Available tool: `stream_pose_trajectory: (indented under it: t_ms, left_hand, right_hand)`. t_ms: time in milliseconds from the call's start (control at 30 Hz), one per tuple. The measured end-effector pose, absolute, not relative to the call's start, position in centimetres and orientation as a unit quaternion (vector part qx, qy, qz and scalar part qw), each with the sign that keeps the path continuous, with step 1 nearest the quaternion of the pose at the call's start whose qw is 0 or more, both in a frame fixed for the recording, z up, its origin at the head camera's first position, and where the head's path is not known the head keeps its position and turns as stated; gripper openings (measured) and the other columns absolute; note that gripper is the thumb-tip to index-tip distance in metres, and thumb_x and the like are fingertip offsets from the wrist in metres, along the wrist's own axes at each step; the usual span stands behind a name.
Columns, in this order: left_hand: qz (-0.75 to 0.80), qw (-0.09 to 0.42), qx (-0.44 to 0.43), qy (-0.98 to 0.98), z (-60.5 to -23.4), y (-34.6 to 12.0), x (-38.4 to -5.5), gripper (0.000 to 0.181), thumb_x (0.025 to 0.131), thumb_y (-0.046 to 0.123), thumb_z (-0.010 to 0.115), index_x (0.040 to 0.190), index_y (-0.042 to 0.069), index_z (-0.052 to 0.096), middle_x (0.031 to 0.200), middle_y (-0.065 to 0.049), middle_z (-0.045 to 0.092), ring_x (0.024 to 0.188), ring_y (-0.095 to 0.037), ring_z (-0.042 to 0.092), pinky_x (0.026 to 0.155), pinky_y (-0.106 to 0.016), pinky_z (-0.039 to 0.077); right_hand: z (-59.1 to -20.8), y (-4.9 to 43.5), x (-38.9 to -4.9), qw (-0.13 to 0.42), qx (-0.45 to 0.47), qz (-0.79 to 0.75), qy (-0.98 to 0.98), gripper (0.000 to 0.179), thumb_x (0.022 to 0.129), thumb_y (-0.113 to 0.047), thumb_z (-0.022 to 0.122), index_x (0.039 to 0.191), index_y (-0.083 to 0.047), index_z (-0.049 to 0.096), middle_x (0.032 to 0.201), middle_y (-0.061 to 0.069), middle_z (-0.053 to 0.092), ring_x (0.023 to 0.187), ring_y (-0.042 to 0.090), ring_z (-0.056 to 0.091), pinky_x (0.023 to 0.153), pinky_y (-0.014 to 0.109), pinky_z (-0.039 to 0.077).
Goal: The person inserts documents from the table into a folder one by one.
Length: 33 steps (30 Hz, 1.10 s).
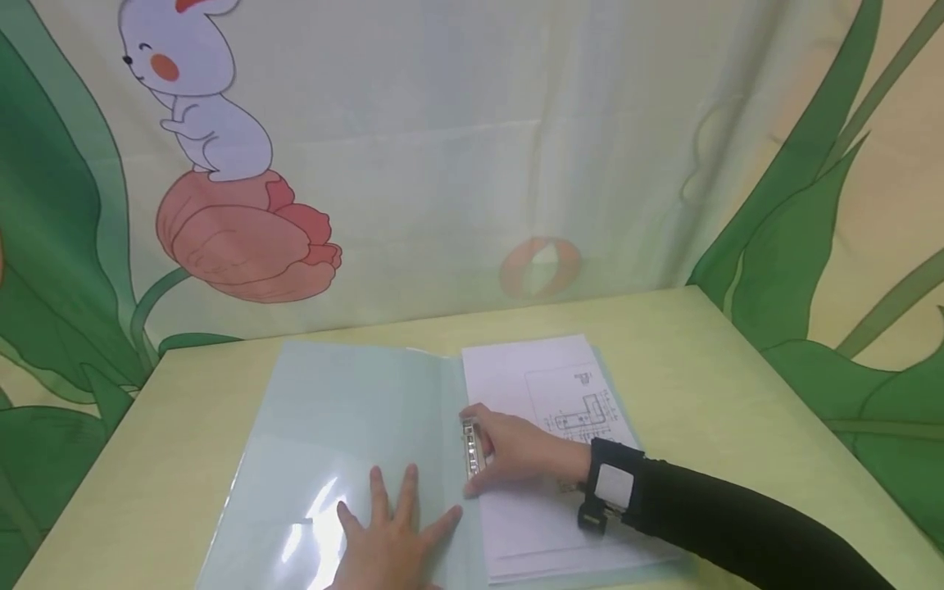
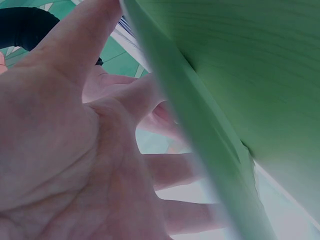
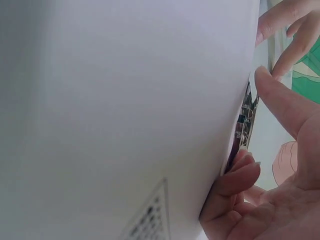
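A pale blue-green clip folder (image 1: 354, 410) lies spread on the table, with a stack of white paper (image 1: 516, 533) on its right side. My left hand (image 1: 391, 545) rests on the left cover, palm down with fingers spread straight. Along the spine, a metal clip (image 1: 471, 447) sits at the left edge of the paper. My right hand (image 1: 519, 449) spans this clip, thumb at its near end and fingers at its far end. In the right wrist view, the clip (image 3: 242, 125) shows between the thumb and the curled fingers (image 3: 240, 180) at the paper's edge.
The top sheet carries a line drawing (image 1: 583, 414), partly under the right arm. A pale yellow cloth covers the table (image 1: 693, 393). Behind it hangs a curtain (image 1: 413, 164) printed with a rabbit, flowers and leaves. A black sleeve (image 1: 737, 508) crosses the table's right side.
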<state>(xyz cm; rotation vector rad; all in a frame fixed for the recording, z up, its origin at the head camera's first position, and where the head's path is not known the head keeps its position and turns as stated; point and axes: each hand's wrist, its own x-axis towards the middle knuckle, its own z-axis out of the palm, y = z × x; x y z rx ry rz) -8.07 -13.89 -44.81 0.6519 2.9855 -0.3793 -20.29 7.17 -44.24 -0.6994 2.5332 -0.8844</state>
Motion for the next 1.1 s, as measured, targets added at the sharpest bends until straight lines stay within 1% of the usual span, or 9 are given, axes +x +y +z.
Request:
stream_pose_trajectory:
  t_ms: [133, 267, 400, 500, 700, 833, 933, 1033, 1100]
  left_hand:
    - [-0.119, 0.024, 0.219, 0.968, -44.8, -14.2, -7.9, 0.08, 0.07, 0.079, 0.071, 0.141, 0.044, 0.058, 0.152, -0.022, 0.044, 0.131, -0.064, 0.039, 0.079, -0.082, 0.042]
    - [-0.107, 0.01, 0.23, 0.967, -45.0, -14.7, -7.7, 0.081, 0.072, 0.083, 0.066, 0.14, 0.04, 0.06, 0.151, -0.021, 0.046, 0.131, -0.061, 0.041, 0.081, -0.081, 0.042]
    - [-0.089, -0.014, 0.252, 0.963, -45.0, -15.8, -7.4, 0.092, 0.074, 0.091, 0.055, 0.146, 0.034, 0.056, 0.149, -0.023, 0.048, 0.13, -0.059, 0.044, 0.084, -0.079, 0.043]
    - [-0.069, -0.052, 0.267, 0.96, -44.6, -16.5, -7.1, 0.098, 0.073, 0.093, 0.051, 0.149, 0.03, 0.053, 0.146, -0.025, 0.051, 0.128, -0.057, 0.048, 0.087, -0.073, 0.047]
    - [-0.054, -0.099, 0.267, 0.957, -43.3, -18.6, -6.8, 0.091, 0.076, 0.078, 0.067, 0.144, 0.018, 0.06, 0.145, -0.027, 0.051, 0.13, -0.054, 0.048, 0.097, -0.06, 0.048]
    - [-0.065, -0.152, 0.24, 0.957, -42.2, -20.5, -6.4, 0.089, 0.072, 0.069, 0.079, 0.137, 0.011, 0.065, 0.145, -0.027, 0.052, 0.131, -0.051, 0.048, 0.098, -0.063, 0.046]
    - [-0.054, -0.19, 0.194, 0.961, -41.4, -21.9, -6.2, 0.091, 0.068, 0.063, 0.085, 0.135, 0.005, 0.064, 0.146, -0.029, 0.05, 0.132, -0.052, 0.047, 0.097, -0.067, 0.044]
    - [-0.019, -0.245, 0.14, 0.959, -41.1, -23.3, -6.1, 0.089, 0.088, 0.074, 0.06, 0.132, -0.004, 0.061, 0.143, -0.036, 0.047, 0.127, -0.058, 0.045, 0.093, -0.071, 0.044]
    - [0.005, -0.286, 0.103, 0.953, -41.1, -24.0, -6.1, 0.102, 0.092, 0.083, 0.034, 0.131, -0.009, 0.058, 0.139, -0.043, 0.045, 0.123, -0.063, 0.045, 0.088, -0.073, 0.045]
  right_hand:
    - [-44.3, 7.3, -20.3, 0.191, -0.252, -0.323, 0.892, 0.102, 0.071, -0.036, 0.094, 0.153, -0.008, 0.04, 0.088, -0.001, 0.058, 0.079, 0.013, 0.056, 0.07, 0.029, 0.049]
    - [-44.3, 7.9, -20.3, 0.198, -0.248, -0.347, 0.883, 0.096, 0.076, -0.031, 0.092, 0.153, -0.005, 0.041, 0.088, -0.002, 0.059, 0.076, 0.013, 0.056, 0.066, 0.028, 0.049]
    - [-44.0, 9.3, -19.9, 0.19, -0.255, -0.346, 0.883, 0.084, 0.08, -0.023, 0.089, 0.148, -0.001, 0.046, 0.089, -0.003, 0.06, 0.076, 0.013, 0.056, 0.068, 0.029, 0.049]
    - [-43.5, 10.5, -19.3, 0.188, -0.26, -0.328, 0.889, 0.079, 0.08, -0.02, 0.089, 0.145, 0.001, 0.049, 0.09, -0.002, 0.059, 0.077, 0.014, 0.055, 0.071, 0.03, 0.048]
    - [-42.7, 13.3, -17.8, 0.174, -0.243, -0.284, 0.911, 0.071, 0.078, -0.021, 0.09, 0.139, -0.004, 0.057, 0.097, 0.002, 0.055, 0.08, 0.016, 0.05, 0.072, 0.032, 0.047]
    - [-42.8, 15.5, -16.4, 0.128, -0.238, -0.252, 0.929, 0.071, 0.075, -0.022, 0.092, 0.136, -0.004, 0.061, 0.105, 0.009, 0.052, 0.088, 0.022, 0.05, 0.078, 0.037, 0.047]
    - [-43.1, 17.0, -15.3, 0.097, -0.218, -0.215, 0.947, 0.074, 0.073, -0.027, 0.092, 0.138, -0.006, 0.062, 0.119, 0.015, 0.053, 0.105, 0.03, 0.051, 0.088, 0.049, 0.047]
    - [-43.6, 18.2, -14.3, 0.087, -0.18, -0.17, 0.965, 0.082, 0.073, -0.036, 0.092, 0.141, -0.005, 0.06, 0.136, 0.025, 0.049, 0.12, 0.044, 0.047, 0.092, 0.062, 0.045]
    - [-43.8, 18.9, -13.8, 0.089, -0.151, -0.147, 0.973, 0.091, 0.072, -0.044, 0.092, 0.144, -0.002, 0.056, 0.144, 0.032, 0.043, 0.127, 0.051, 0.042, 0.093, 0.068, 0.043]
